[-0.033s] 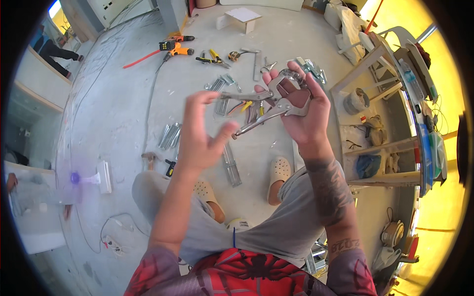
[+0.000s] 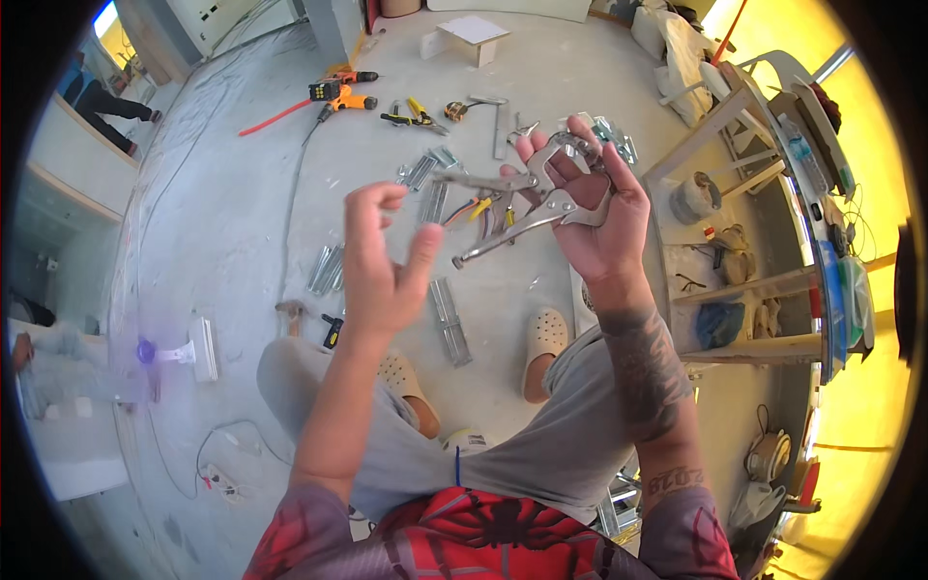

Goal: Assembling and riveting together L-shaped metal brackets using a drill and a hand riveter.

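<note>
My right hand [image 2: 604, 227], palm up, holds a silver locking C-clamp [image 2: 556, 205] by its curved jaw end. The clamp's two long handles are spread apart and point left. My left hand [image 2: 382, 261] is off the handle ends, thumb and fingers apart, with nothing in it. Below the clamp on the floor lie pliers with yellow and orange grips [image 2: 480, 207], partly hidden by the handles. Bundles of metal channel pieces [image 2: 327, 269] lie left of my left hand, and a longer metal channel [image 2: 449, 322] lies between my feet.
Orange cordless drills [image 2: 343, 95], yellow-black snips [image 2: 416, 114], a tape measure [image 2: 455, 111] and a metal square [image 2: 500, 126] lie farther off. A hammer [image 2: 290, 314] is by my left knee. Wooden shelving [image 2: 744, 290] stands at right; a white-headed fan-like object [image 2: 203, 348] is at left.
My left hand has drawn back left and slightly down from the clamp's handles, leaving a gap. My right hand still holds the clamp in nearly the same place.
</note>
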Demonstrator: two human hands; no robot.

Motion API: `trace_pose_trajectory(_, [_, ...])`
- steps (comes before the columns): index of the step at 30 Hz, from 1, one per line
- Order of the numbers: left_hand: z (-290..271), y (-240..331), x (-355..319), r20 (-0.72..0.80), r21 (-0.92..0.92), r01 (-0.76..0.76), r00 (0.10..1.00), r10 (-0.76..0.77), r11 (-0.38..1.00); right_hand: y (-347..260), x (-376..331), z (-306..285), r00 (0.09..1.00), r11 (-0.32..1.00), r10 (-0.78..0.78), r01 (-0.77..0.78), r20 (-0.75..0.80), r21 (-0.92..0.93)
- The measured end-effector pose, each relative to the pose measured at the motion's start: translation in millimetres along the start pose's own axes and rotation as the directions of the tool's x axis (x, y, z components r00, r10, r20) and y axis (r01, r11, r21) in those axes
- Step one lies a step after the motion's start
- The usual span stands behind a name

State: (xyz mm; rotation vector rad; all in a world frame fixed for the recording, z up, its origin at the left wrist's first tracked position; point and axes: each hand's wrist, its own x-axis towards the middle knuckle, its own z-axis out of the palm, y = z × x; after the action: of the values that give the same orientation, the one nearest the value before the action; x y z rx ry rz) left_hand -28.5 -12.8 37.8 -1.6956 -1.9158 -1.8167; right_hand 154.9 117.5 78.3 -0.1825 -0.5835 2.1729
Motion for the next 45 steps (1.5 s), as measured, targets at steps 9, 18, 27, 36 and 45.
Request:
trace_pose_trajectory(9, [27.7,11.2,-25.1,0.260,-0.180,0.082,0.965,-0.033,0.980,-6.3,-1.9,-0.1,0.989,0.987,-0.146,0.148,0.037,-0.059])
trace_pose_trajectory(18, [23.6,-2.7,-30.5,0.640,-0.543,0.658,0.726,-0.252,0.522,-1.1,-0.1,5.0,0.965,0.967,-0.172,0.204,0.198,-0.150])
trace_pose_trajectory(27, [26.6,12.8,-19.4,0.232,0.415,-0.133,0.972,0.037,0.900,38.2,-15.7,7.8,0.987,0.936,-0.063,0.109,0.146,-0.334])
trace_pose_trajectory(36, [27.1,-15.6,-27.5,0.213,0.350,-0.139,0.975,0.066,0.926,63.0,-15.2,11.4,0.968,0.818,-0.243,0.243,0.069,-0.522])
trace_pose_trajectory(45, [30.6,-24.0,-27.5,0.181,0.294,-0.151,0.978,0.100,0.944,69.3,-11.8,4.9,0.972,0.869,-0.233,0.203,-0.012,-0.450])
